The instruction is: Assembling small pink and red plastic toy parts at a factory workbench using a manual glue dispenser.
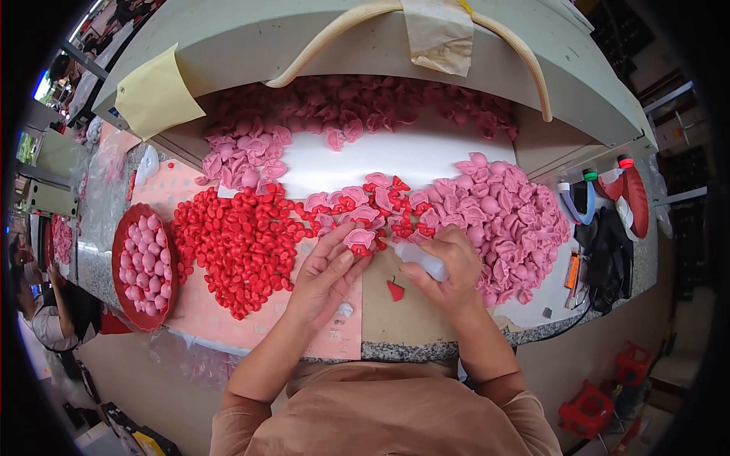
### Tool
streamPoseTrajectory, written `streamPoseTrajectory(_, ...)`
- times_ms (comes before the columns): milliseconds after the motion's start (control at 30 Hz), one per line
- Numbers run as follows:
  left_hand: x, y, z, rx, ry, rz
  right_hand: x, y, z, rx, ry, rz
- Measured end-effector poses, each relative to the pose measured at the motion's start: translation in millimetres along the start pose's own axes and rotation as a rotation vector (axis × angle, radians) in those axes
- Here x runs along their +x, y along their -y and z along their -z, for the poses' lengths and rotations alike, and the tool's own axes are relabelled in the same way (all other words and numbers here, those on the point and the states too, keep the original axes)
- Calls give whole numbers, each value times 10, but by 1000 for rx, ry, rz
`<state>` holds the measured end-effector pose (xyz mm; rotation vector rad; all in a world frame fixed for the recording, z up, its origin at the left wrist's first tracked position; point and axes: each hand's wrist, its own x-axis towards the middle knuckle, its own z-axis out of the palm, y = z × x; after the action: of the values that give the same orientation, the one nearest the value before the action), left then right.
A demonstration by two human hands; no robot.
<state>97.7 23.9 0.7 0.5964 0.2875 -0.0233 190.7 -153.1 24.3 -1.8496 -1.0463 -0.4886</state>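
Beside a translucent bottle, left fingers pinch a ruffled pink piece.

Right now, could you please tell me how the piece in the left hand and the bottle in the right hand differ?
The piece is pink and red; the bottle is whitish and translucent. The piece has a wavy rim, while the bottle looks smooth. The left hand pinches the piece; the right hand wraps around the bottle. Each is held in one hand.

Bottle, pink piece (in hands)
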Motion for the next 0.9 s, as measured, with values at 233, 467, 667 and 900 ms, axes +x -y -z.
streamPoseTrajectory(233, 3, -2, 10, -6, -11, 3, -1, 3, 4, -7, 7, 5)
streamPoseTrajectory(467, -4, 1, 9, -3, -12, 3, -1, 2, -1, -15, 12, 29)
streamPoseTrajectory(667, -3, 1, 4, 11, -22, -13, -16, 8, -32, 3, 13, 48)
streamPoseTrajectory(900, 2, 0, 15, 10, -20, -14, -9, 29, -29, -3, 34, 60)
